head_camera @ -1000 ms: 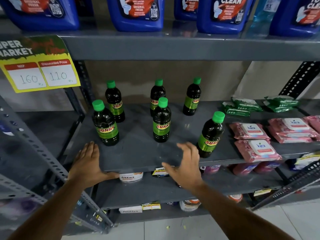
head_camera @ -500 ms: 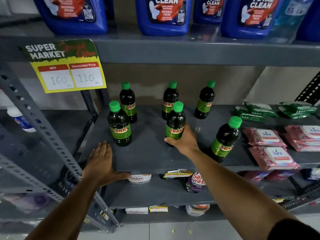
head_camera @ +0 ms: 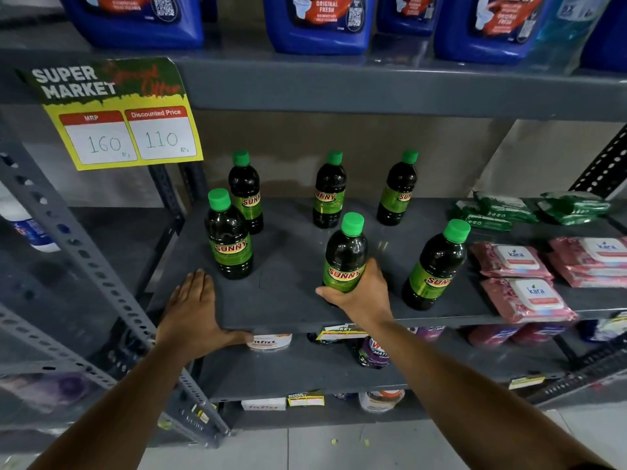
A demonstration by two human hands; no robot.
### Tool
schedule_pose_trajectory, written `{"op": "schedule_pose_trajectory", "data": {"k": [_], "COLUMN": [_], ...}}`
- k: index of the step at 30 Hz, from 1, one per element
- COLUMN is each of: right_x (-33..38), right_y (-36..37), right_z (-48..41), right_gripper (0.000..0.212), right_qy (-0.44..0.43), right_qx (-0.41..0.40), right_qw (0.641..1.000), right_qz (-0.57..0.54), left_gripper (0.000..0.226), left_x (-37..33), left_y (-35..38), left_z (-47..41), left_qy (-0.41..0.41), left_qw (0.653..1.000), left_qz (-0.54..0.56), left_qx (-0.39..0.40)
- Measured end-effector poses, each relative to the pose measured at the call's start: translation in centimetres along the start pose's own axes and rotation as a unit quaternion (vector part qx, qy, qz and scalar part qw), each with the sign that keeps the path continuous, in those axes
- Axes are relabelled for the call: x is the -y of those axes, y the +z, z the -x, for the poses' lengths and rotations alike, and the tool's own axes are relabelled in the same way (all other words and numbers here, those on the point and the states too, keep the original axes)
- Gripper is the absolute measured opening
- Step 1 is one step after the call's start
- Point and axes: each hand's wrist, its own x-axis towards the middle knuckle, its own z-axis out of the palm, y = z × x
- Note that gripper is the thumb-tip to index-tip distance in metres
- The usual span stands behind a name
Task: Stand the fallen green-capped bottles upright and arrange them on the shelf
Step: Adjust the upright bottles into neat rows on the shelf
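Several dark green-capped SUNNY bottles stand upright on the grey shelf [head_camera: 288,300]. My right hand [head_camera: 363,296] grips the base of the front middle bottle [head_camera: 346,252], which stands near the shelf's front. Other bottles: front left [head_camera: 229,239], front right [head_camera: 437,266], back left [head_camera: 246,191], back middle [head_camera: 329,191], back right [head_camera: 397,189]. My left hand [head_camera: 193,317] rests flat on the shelf's front edge, fingers apart, below the front left bottle and holding nothing.
Pink wipe packs [head_camera: 522,283] and green packs [head_camera: 495,212] lie on the shelf's right part. Blue cleaner jugs [head_camera: 315,22] fill the shelf above. A yellow price sign [head_camera: 125,130] hangs at upper left. Slotted metal uprights [head_camera: 84,259] stand left; lower shelves hold small items.
My right hand reached forward and closed on the front middle bottle, then drew it a little toward the shelf's front. My left hand stayed on the shelf edge.
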Motion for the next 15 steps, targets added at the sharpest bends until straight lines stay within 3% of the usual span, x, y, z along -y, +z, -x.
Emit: {"op": "schedule_pose_trajectory", "data": {"k": [4, 6, 8, 9, 12, 15], "right_x": [-0.3, -0.5, -0.9, -0.9, -0.4, 2.8], "right_y": [-0.1, 0.1, 0.8, 1.5, 4.4, 6.6], "right_z": [0.5, 2.0, 4.8, 6.3, 8.8, 6.6], "right_gripper": [0.098, 0.114, 0.107, 0.097, 0.072, 0.061], "right_qy": [-0.002, -0.022, -0.123, -0.197, -0.370, -0.355], "right_qx": [0.013, -0.052, -0.120, -0.113, 0.013, 0.076], "right_qw": [1.000, 0.998, 0.984, 0.972, 0.928, 0.932], "right_qz": [-0.007, 0.023, 0.054, 0.061, 0.054, 0.015], "left_gripper": [0.165, 0.164, 0.163, 0.163, 0.163, 0.160], "left_x": [0.1, 0.3, 0.4, 0.6, 1.6, 1.6], "left_y": [0.2, 0.3, 0.3, 0.2, -0.5, -1.0], "left_z": [-0.1, 0.0, 0.0, -0.1, -0.1, -0.5], "left_qy": [0.002, 0.005, 0.010, 0.011, 0.005, 0.016], "left_qw": [1.000, 1.000, 1.000, 1.000, 0.999, 0.998], "left_qz": [-0.004, 0.000, 0.003, 0.004, 0.010, 0.027], "left_qx": [-0.005, -0.008, -0.005, 0.003, 0.031, 0.060]}}
